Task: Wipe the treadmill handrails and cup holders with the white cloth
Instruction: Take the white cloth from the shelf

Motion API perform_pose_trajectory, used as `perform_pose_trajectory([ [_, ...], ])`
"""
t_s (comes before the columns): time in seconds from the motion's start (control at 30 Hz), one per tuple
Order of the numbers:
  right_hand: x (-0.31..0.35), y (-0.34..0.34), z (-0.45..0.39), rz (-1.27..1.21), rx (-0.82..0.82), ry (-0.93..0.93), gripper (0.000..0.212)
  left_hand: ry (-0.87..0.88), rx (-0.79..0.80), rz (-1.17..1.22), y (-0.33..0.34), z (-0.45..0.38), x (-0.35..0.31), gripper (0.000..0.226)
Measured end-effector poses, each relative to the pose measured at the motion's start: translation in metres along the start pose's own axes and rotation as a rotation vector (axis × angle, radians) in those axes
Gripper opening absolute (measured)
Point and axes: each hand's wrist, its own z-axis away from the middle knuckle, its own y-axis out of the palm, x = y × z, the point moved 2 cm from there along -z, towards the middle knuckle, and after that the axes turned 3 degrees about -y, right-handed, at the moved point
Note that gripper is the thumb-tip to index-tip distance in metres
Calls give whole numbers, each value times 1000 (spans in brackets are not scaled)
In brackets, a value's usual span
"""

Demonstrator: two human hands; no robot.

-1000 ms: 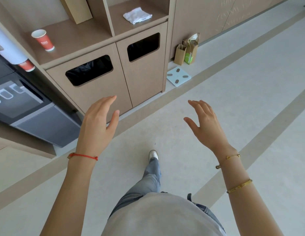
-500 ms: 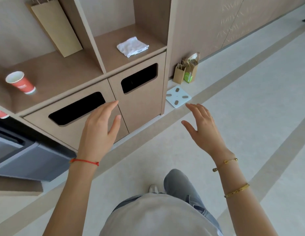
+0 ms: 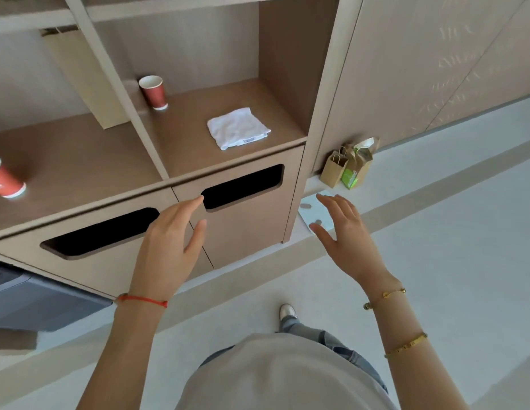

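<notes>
A folded white cloth (image 3: 237,127) lies flat on the right-hand shelf of a wooden cabinet (image 3: 181,182), above a bin door with a dark slot. My left hand (image 3: 169,247) is raised in front of the bin doors, fingers apart, holding nothing, well below the cloth. My right hand (image 3: 343,232) hovers open to the right of the cabinet, over the floor, also holding nothing. No treadmill is in view.
A red paper cup (image 3: 153,91) stands behind the cloth on the same shelf; another red cup (image 3: 5,179) sits on the left shelf beside a tall paper bag (image 3: 86,81). Small paper bags (image 3: 346,165) and a white scale (image 3: 312,213) are on the floor by the wall.
The view has drawn closer to the cabinet, so the cloth now looks larger and nearer. Both hands stay raised and open, now nearer the bin doors.
</notes>
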Motion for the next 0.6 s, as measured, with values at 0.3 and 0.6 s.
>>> perform_pose_trajectory([
  [0.3,-46,-9,-141,-19,108,-222,53,-118,-107,-67,44,-76,-19,41],
  [0.6,-51,39,-252,-64,218,-331,50,-232,-154,-141,66,-152,13,36],
])
